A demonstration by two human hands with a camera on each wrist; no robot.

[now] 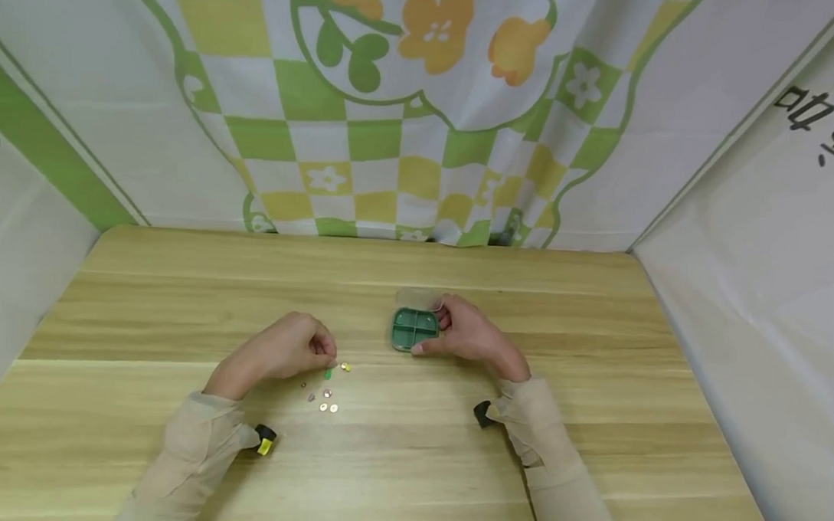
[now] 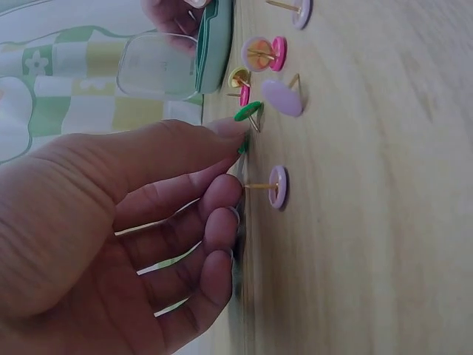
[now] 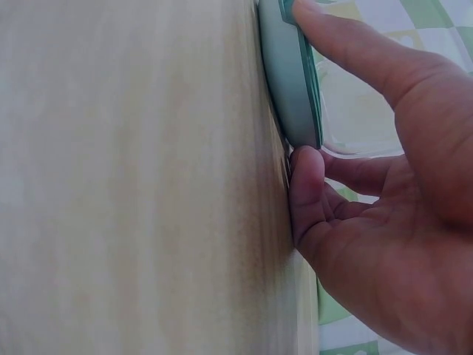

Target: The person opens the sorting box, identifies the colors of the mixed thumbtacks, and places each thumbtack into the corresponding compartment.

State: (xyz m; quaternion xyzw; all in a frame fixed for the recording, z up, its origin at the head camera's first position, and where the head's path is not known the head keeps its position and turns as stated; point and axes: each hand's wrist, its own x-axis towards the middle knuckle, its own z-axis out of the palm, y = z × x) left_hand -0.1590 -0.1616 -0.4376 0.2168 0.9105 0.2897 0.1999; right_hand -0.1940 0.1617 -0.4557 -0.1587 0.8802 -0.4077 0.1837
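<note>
My left hand (image 1: pixel 291 348) is low over the table with thumb and index fingertips together. A bit of a green thumbtack (image 2: pixel 242 146) shows between them, mostly hidden. Another green thumbtack (image 2: pixel 250 112) lies by the thumb tip. Around it lie several more: a lavender thumbtack (image 2: pixel 278 186) with its pin up, a tipped lavender one, and pink and yellow ones farther off. My right hand (image 1: pixel 471 335) grips the right side of a green pill box (image 1: pixel 415 329), thumb at its front corner, fingers at its right and back. Four-part and lidded, the box has its clear lid (image 1: pixel 416 297) raised behind.
A wooden table (image 1: pixel 410 459) spans the view. A green and yellow checked curtain (image 1: pixel 400 145) hangs at its back edge, with pale walls on both sides. Each wrist carries a strapped black camera (image 1: pixel 483 414).
</note>
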